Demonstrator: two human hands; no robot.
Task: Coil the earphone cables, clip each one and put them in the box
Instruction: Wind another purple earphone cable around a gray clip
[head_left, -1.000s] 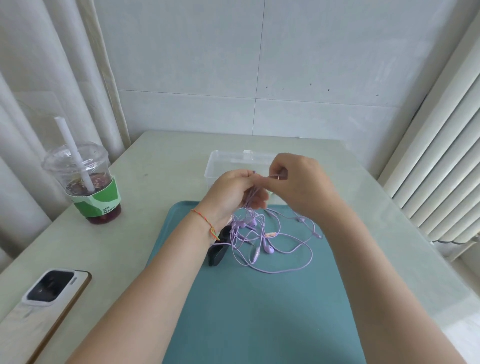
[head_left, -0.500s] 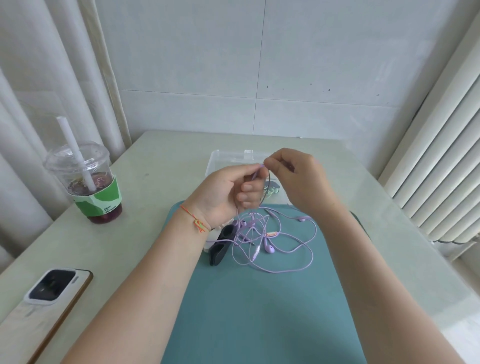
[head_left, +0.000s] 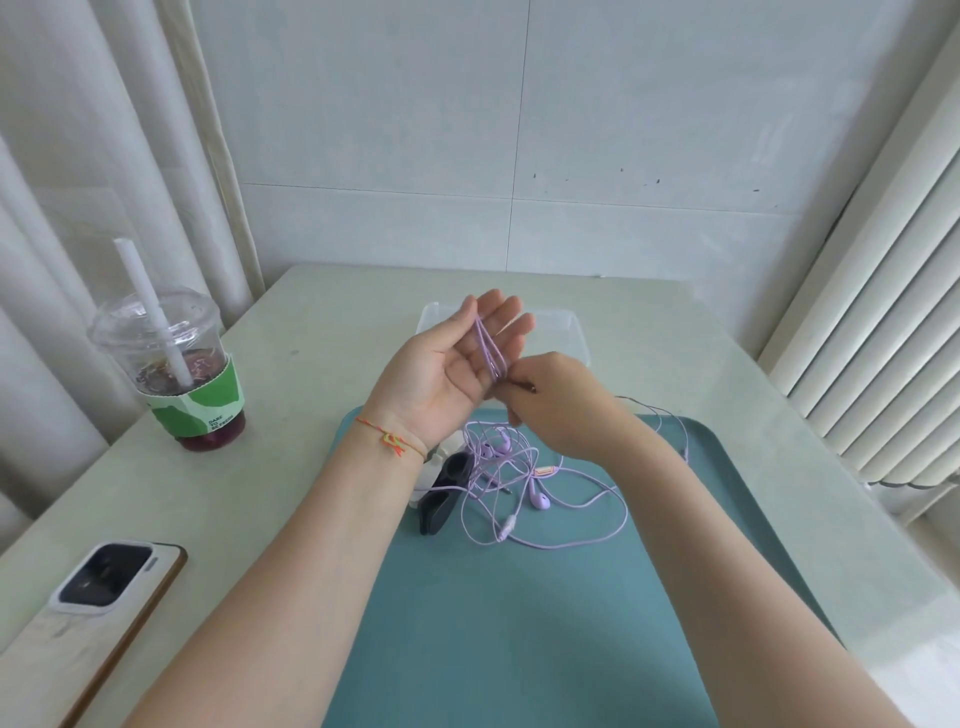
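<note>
Two loops of purple cable lie across the left hand, which is flat and wide. The right hand pinches the cable beside that palm. More cable lies below on the mat.

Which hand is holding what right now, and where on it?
The purple earphone cable: loops of it run up the open left hand, palm up, and the right hand pinches the strands at the loops' lower end. The rest lies on the teal tray.
</note>
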